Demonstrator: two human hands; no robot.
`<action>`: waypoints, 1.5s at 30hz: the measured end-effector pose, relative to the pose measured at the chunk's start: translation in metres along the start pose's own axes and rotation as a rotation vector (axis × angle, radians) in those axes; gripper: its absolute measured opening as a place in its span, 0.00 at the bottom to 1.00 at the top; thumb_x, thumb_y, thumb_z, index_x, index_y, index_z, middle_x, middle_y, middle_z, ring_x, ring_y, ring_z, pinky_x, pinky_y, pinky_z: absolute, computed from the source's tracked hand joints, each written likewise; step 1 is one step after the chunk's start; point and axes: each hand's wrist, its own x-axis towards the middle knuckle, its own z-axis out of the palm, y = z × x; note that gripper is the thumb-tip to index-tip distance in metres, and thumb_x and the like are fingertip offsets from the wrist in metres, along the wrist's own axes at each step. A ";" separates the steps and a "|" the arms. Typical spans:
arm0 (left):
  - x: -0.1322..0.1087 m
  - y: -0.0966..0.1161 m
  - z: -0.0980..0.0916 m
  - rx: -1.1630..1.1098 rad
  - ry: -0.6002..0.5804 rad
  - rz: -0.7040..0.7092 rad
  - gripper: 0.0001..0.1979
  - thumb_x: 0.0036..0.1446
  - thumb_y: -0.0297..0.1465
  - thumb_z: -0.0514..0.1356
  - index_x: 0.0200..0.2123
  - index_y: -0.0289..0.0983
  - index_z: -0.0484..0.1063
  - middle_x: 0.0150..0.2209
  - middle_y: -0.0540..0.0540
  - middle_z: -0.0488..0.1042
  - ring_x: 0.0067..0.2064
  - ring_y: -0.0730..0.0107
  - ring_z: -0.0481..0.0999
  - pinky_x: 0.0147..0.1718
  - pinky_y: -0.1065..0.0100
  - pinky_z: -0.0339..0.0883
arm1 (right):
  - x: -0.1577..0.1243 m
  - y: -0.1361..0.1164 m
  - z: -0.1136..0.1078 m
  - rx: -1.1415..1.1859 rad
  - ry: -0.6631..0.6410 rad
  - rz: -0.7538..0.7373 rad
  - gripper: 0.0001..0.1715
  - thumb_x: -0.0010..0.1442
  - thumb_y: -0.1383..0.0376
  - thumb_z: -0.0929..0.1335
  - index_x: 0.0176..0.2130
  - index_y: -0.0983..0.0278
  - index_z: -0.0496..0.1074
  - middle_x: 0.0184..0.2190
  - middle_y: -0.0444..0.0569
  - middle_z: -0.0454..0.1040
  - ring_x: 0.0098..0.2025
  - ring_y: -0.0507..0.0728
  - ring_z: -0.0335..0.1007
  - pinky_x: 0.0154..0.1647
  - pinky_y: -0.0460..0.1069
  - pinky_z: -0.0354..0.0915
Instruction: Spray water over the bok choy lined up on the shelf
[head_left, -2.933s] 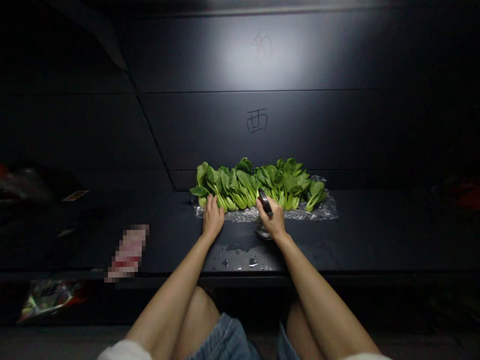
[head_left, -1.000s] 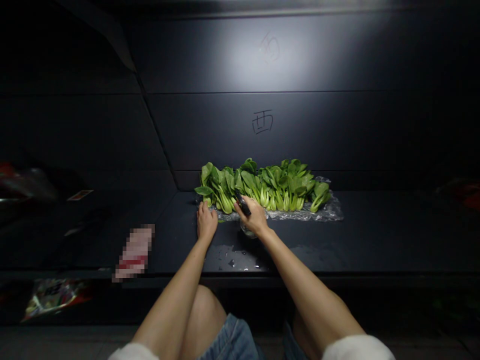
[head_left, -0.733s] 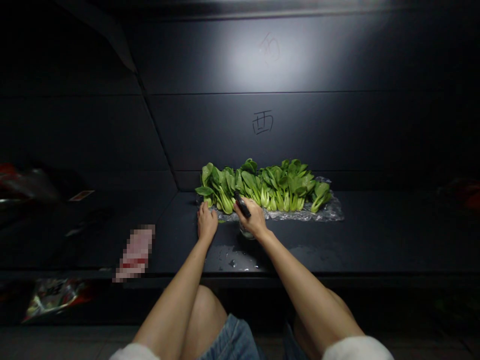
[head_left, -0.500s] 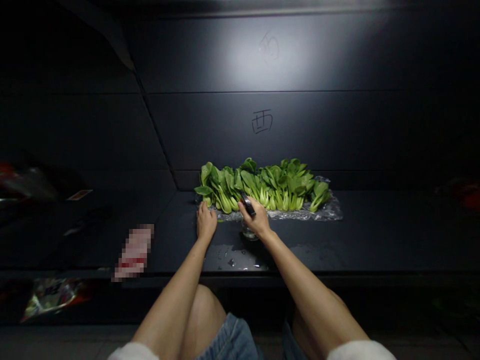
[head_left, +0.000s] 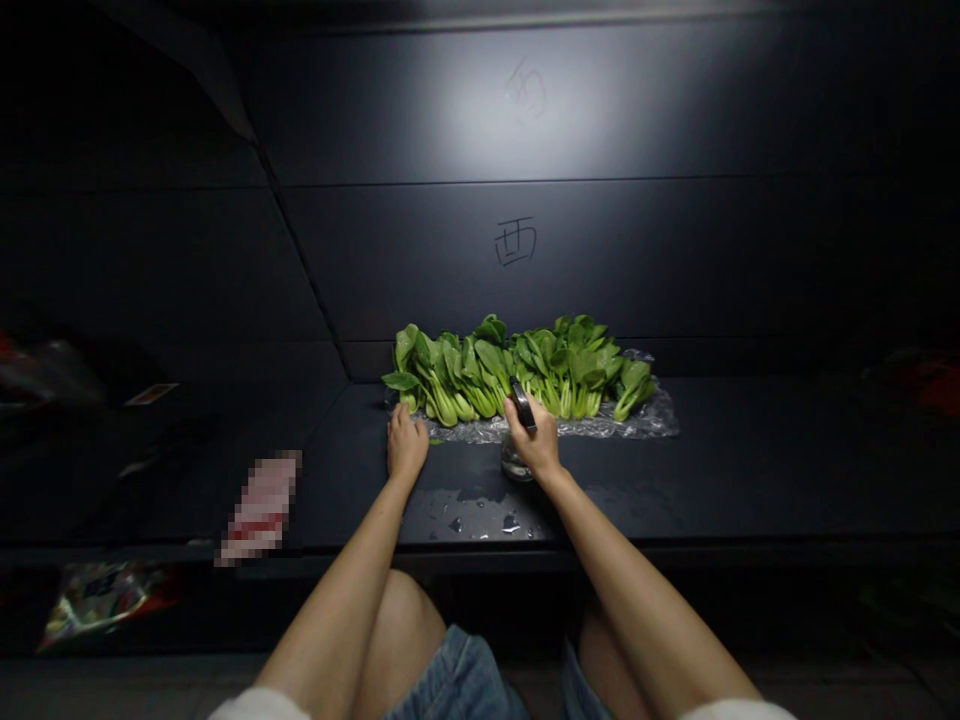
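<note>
A row of green bok choy [head_left: 570,370] with pale stems lies side by side on crumpled clear plastic film [head_left: 660,418]. My right hand [head_left: 540,440] is wrapped round a clear spray bottle [head_left: 514,463] in front of the stems. The bottle's black spray head [head_left: 523,408] points toward the greens, and much of its body is hidden by the hand. My left hand [head_left: 406,445] rests on the shelf at the film's left end, fingers stretched out toward the leftmost bok choy, holding nothing.
Water drops [head_left: 510,523] wet the dark shelf [head_left: 750,480] near its front edge. A black back panel [head_left: 420,250] with a handwritten character stands behind. To the left lie a blurred-out pinkish item [head_left: 262,505], a small card [head_left: 152,394] and a shiny packet [head_left: 97,600] lower down.
My right hand has moved to the right along the row with the spray bottle. My left hand stays in place on the shelf. The view has shifted slightly.
</note>
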 end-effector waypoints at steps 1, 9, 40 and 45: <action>0.000 0.000 0.000 0.000 0.004 0.008 0.25 0.60 0.29 0.49 0.60 0.27 0.63 0.61 0.27 0.65 0.66 0.50 0.62 0.64 0.51 0.58 | 0.001 0.002 -0.002 -0.005 0.013 0.008 0.20 0.65 0.51 0.61 0.36 0.62 0.72 0.31 0.51 0.76 0.35 0.59 0.72 0.37 0.51 0.64; 0.000 -0.004 0.003 0.017 0.029 0.024 0.25 0.59 0.29 0.50 0.59 0.31 0.64 0.60 0.30 0.67 0.65 0.52 0.63 0.64 0.51 0.57 | 0.004 0.014 -0.013 -0.045 0.112 0.024 0.21 0.65 0.50 0.61 0.35 0.62 0.72 0.30 0.51 0.75 0.34 0.59 0.70 0.37 0.51 0.63; 0.000 -0.002 0.000 0.027 -0.009 0.014 0.26 0.59 0.28 0.50 0.60 0.24 0.63 0.61 0.26 0.65 0.66 0.51 0.61 0.65 0.52 0.56 | 0.017 0.048 -0.030 -0.184 0.279 0.125 0.27 0.64 0.47 0.60 0.41 0.64 0.74 0.36 0.57 0.77 0.39 0.62 0.71 0.43 0.54 0.64; 0.000 -0.002 -0.001 0.031 -0.012 0.014 0.26 0.59 0.28 0.50 0.60 0.26 0.63 0.62 0.27 0.65 0.67 0.51 0.61 0.65 0.53 0.55 | 0.018 0.051 -0.030 -0.145 0.262 0.087 0.29 0.63 0.44 0.61 0.41 0.64 0.73 0.36 0.57 0.78 0.40 0.63 0.72 0.43 0.54 0.64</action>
